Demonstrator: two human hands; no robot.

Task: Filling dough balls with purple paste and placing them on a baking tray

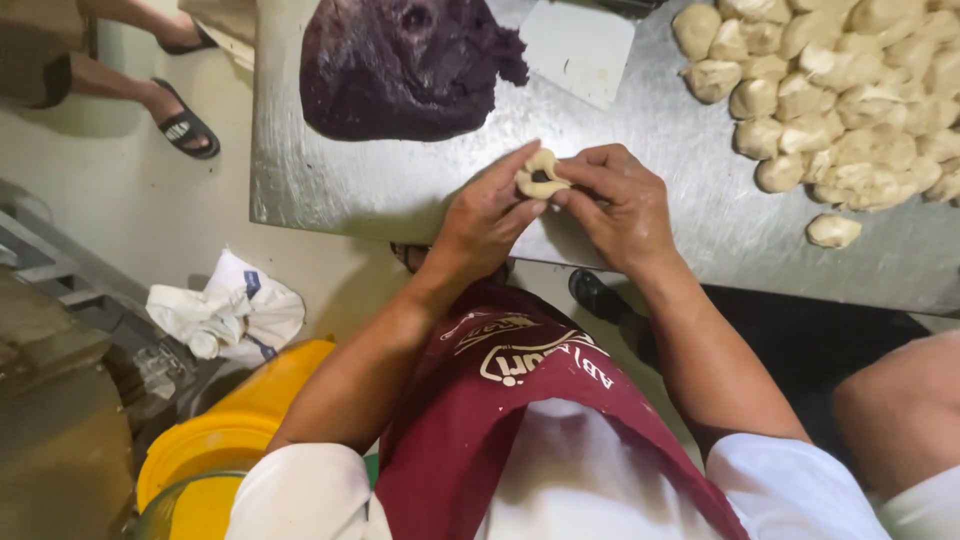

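We hold a small dough piece between both hands just above the near edge of the steel bench. Left hand cups it from below, fingers curled and closed on its rim. Right hand pinches the opposite rim, fingers closed on the dough. A dark spot shows in the centre of the piece, so the raised rim appears to be gathered around filling; held in the air, both hands can turn and pinch it freely.

Surroundings: large dark purple paste mound on the bench beyond the hands; a white flat scraper beside it; a heap of pale dough portions to the right, one stray portion nearer. Nothing lies between hands and paste. On the floor: crumpled white cloth, yellow bucket. Another person's sandalled feet stand at far left.
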